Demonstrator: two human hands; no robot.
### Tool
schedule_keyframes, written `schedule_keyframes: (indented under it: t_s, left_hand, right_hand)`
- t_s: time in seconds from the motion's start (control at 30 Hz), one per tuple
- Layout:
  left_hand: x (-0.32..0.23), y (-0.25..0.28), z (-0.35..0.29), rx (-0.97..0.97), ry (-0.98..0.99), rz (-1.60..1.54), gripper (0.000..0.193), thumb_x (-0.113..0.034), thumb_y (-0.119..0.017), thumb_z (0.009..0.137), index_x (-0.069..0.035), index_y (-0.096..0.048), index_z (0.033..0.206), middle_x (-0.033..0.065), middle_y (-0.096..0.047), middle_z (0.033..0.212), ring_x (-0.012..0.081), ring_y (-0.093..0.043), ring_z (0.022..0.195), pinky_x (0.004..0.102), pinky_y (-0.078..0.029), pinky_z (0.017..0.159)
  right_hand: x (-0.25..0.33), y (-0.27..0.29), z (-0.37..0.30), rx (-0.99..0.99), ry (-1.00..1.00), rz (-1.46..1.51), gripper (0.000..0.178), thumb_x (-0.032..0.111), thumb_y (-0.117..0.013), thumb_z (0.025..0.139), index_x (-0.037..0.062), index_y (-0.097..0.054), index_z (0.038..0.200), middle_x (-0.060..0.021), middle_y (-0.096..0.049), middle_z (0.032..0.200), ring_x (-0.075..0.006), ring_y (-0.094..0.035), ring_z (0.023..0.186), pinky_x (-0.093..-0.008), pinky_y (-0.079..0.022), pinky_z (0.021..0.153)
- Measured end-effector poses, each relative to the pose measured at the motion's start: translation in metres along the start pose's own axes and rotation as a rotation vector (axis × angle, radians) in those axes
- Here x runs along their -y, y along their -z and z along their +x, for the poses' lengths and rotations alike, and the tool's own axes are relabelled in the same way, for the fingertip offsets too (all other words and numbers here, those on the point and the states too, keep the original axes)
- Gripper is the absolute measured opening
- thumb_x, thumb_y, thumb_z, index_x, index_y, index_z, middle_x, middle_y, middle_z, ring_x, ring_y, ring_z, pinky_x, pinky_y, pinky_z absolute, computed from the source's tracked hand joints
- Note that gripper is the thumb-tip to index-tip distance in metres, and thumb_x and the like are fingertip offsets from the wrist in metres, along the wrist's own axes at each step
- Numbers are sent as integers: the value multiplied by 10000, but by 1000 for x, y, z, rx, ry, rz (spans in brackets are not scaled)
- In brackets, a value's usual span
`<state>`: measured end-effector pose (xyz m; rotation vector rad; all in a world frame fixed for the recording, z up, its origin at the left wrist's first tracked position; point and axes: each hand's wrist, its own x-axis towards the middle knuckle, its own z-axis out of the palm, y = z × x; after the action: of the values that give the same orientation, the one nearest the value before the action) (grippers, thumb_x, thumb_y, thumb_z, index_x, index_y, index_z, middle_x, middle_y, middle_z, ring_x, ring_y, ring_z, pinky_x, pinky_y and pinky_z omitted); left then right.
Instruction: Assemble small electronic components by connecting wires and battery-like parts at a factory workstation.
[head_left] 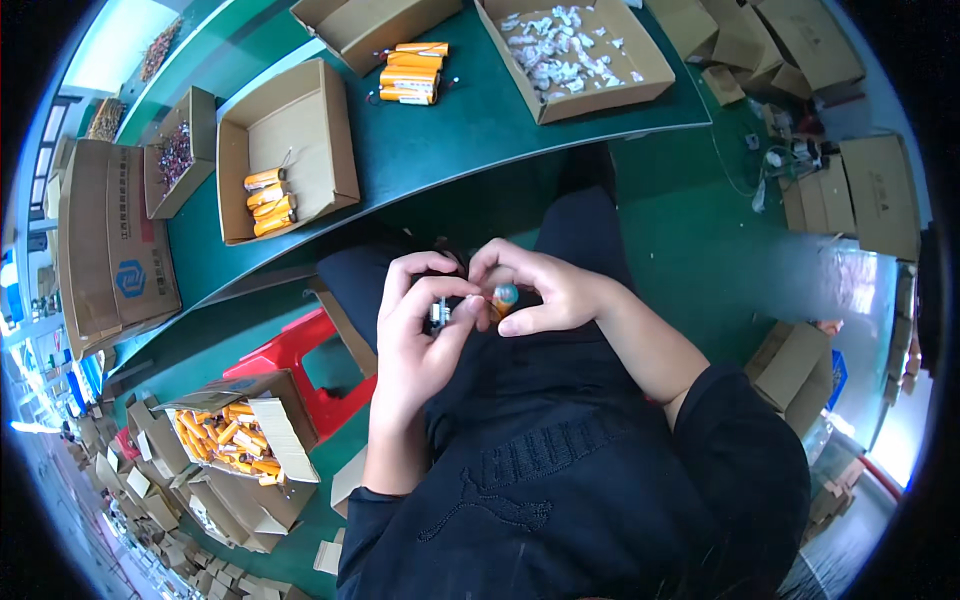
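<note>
Above my lap, my two hands are close together. The curled fingers of my right hand (560, 290) hold an orange cylindrical battery (504, 297) with a green end, which points up toward me. My left hand (415, 325) is closed, thumb and fingertips pinched together beside the battery. A small silvery-white piece (440, 314) shows between its fingers; its kind is too small to tell. The fingers hide most of the battery's side and where the two hands meet.
A green table (400, 150) ahead carries several orange batteries (412, 73), a cardboard tray (335, 130) with more batteries, and another tray (655, 80) of white scraps. At left are a red stool (325, 410) and a carton (290, 440) full of orange batteries.
</note>
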<state>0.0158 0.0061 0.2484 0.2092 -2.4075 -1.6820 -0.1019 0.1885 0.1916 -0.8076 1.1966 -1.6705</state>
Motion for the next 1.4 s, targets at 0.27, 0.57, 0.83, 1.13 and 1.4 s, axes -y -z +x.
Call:
schedule_keyframes:
  t_s: [0.27,0.57,0.83,1.13,1.4]
  left_hand:
    - [-24,7,-10,-69,-33,131,162,-51,-806,793,-62,-762,949,139,-576,1229,238,-581,1008,334,-477,786]
    - [-17,19,-16,-76,-92,70,201,-45,-884,718,-65,-787,892,127,-586,1225,170,-565,848,273,-448,672]
    - [1,24,-17,-93,-186,79,182,-133,-881,754,-60,-796,897,115,-587,1211,113,-470,687,237,-383,586]
    - [8,18,-18,-160,-138,-367,457,-413,-576,1006,-12,-786,941,113,-578,1191,72,-410,615,220,-321,542]
    - [12,6,-18,-297,11,-499,456,-304,-415,1077,31,-724,1070,129,-568,1201,69,-405,563,226,-319,512]
  right_hand:
    - [30,-12,6,40,-157,89,197,-4,-687,886,35,-625,1069,-89,-667,970,-159,-625,798,-283,-501,769]
    - [38,-20,9,-13,32,11,143,45,-728,899,42,-689,1036,-37,-684,870,-117,-578,683,-234,-469,666]
    - [30,-26,12,-43,23,-5,133,58,-732,897,26,-698,1021,-41,-662,791,-112,-551,645,-235,-446,629]
    - [17,-44,9,-35,-68,806,76,-12,-647,898,-13,-672,970,-90,-622,759,-99,-445,530,-257,-374,524]
    - [19,-58,7,-30,-52,1041,91,-37,-610,881,-18,-659,955,-104,-622,772,-97,-413,507,-241,-331,501]
